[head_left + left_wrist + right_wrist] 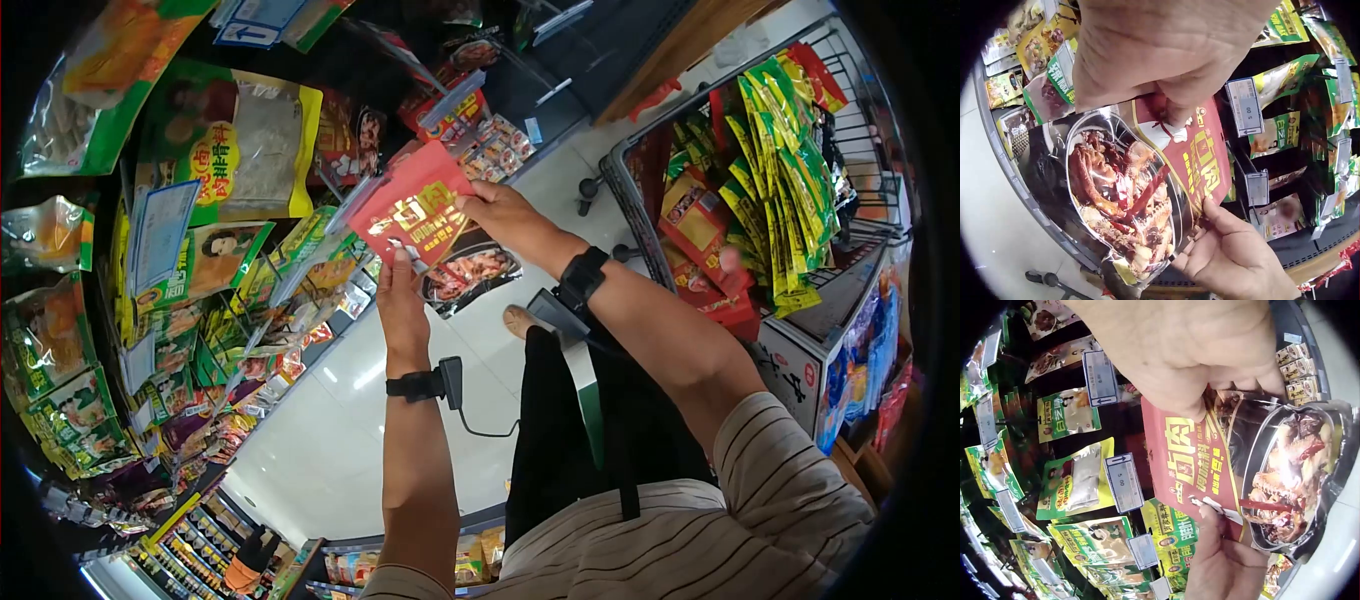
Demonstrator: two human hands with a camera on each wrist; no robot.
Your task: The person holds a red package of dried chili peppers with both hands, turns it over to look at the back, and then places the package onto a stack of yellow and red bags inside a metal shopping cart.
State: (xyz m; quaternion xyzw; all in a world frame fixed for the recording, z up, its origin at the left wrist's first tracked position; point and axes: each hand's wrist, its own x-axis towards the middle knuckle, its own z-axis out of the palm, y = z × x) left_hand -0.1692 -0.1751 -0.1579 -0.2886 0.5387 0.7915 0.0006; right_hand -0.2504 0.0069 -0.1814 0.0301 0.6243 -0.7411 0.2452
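A red and black food packet (418,205) with yellow lettering and a picture of cooked meat is stretched between both hands. At its lower left edge in the head view, the left hand (402,305) pinches it, thumb on the printed face. The right hand (515,225) pinches the opposite edge. In the left wrist view the packet's meat picture (1122,194) faces the camera, with the left hand (1172,50) above and the right hand (1235,256) below. The right wrist view shows the packet (1210,456) between the right hand (1191,350) and the left hand (1222,565).
Hanging packets (225,145) and price tags (165,235) crowd the shelving at the left. A shopping cart (640,210) at the right holds many yellow-green packets (785,170) and red packets (700,220). Pale floor tiles (340,420) lie below. Another person (250,562) is at the bottom left.
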